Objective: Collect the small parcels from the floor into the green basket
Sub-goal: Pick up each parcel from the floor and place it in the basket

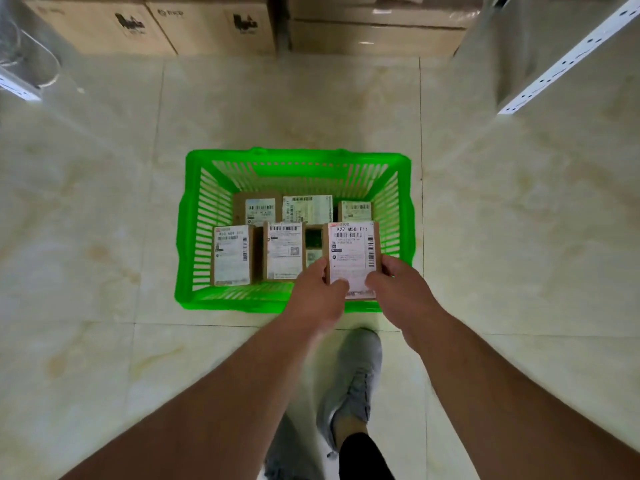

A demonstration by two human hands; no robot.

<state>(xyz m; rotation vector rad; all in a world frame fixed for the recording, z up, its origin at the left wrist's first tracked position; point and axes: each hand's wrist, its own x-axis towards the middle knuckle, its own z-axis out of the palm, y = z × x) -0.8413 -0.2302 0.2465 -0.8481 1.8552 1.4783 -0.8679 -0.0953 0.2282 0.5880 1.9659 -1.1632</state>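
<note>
A green slatted basket (pixel 199 216) stands on the tiled floor in front of me. Several small brown parcels with white labels lie flat inside it, among them one at the near left (pixel 232 255) and one in the near middle (pixel 283 250). Both of my hands hold another labelled parcel (pixel 352 251) over the basket's near right corner. My left hand (pixel 317 294) grips its near left edge, and my right hand (pixel 398 289) grips its near right edge. The parcel's near end is hidden by my fingers.
Large cardboard cartons (pixel 214 24) are stacked along the far wall. A white metal shelf upright (pixel 568 60) runs along the right, and another shelf edge (pixel 17 88) shows at the far left. My grey shoe (pixel 353 379) stands just behind the basket.
</note>
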